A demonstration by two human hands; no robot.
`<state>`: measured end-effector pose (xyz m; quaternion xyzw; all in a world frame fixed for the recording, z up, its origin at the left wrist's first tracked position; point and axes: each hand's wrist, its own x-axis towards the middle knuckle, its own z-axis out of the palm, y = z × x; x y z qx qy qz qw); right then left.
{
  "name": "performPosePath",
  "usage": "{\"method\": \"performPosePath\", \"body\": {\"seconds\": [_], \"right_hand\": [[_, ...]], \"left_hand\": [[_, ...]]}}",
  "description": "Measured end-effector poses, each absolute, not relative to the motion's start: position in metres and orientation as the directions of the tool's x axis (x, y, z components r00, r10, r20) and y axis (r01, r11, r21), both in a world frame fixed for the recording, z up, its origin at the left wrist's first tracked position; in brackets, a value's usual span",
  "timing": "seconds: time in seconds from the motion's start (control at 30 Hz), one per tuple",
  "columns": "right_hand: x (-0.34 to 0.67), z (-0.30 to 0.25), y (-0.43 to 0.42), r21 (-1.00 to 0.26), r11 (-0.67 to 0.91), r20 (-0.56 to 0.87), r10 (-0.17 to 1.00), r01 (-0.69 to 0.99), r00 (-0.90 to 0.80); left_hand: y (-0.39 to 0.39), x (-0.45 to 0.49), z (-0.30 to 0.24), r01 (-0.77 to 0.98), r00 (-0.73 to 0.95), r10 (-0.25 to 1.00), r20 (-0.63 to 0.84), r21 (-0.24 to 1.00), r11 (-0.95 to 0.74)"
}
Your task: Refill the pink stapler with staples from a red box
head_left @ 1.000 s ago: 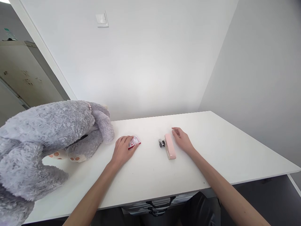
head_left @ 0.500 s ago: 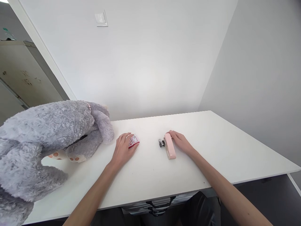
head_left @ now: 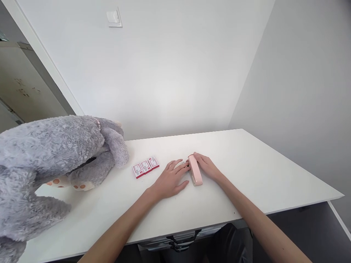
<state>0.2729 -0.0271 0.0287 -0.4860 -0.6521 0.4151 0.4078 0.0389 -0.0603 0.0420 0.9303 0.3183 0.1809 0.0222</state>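
Note:
A pink stapler [head_left: 195,171] lies on the white table, its long side running away from me. My right hand [head_left: 207,166] is at its far right end, fingers bent against it. Left of the stapler, my left hand [head_left: 171,179] lies low with fingers spread and fingertips reaching the stapler's left side. Under those fingertips sits a small silver and black metal piece, like a staple remover [head_left: 183,163], mostly covered. Three small red-and-white boxes, like staple boxes [head_left: 145,166], stand in a slanting row farther left, touched by neither hand.
A large grey plush toy [head_left: 63,146] fills the left side of the table [head_left: 246,171]. Behind the table rises a white wall with a light switch [head_left: 114,17]; a grey wall is on the right. Drawer handles [head_left: 183,239] show below the front edge.
My left hand has left the small boxes, uncovering all three in a row, and moved right to the metal piece beside the stapler. My right hand stays at the stapler. The view has shifted slightly.

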Motion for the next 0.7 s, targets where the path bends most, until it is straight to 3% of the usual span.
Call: {"method": "performPosePath", "body": {"seconds": [0.13,0.33,0.7], "right_hand": [[0.273,0.030,-0.029,-0.935,0.181,0.123,0.972,0.304,-0.200],[0.274,0.031,-0.031,-0.931,0.167,0.099,0.971,0.323,-0.218],[0.277,0.032,-0.036,-0.901,0.238,0.130,0.946,0.363,-0.298]], "left_hand": [[-0.054,0.032,0.038,0.692,0.637,0.684,0.355,0.128,-0.711],[-0.038,0.002,0.025,0.886,0.342,0.824,0.452,0.137,-0.443],[-0.042,-0.002,0.016,0.971,0.142,0.799,0.585,0.074,-0.227]]}}
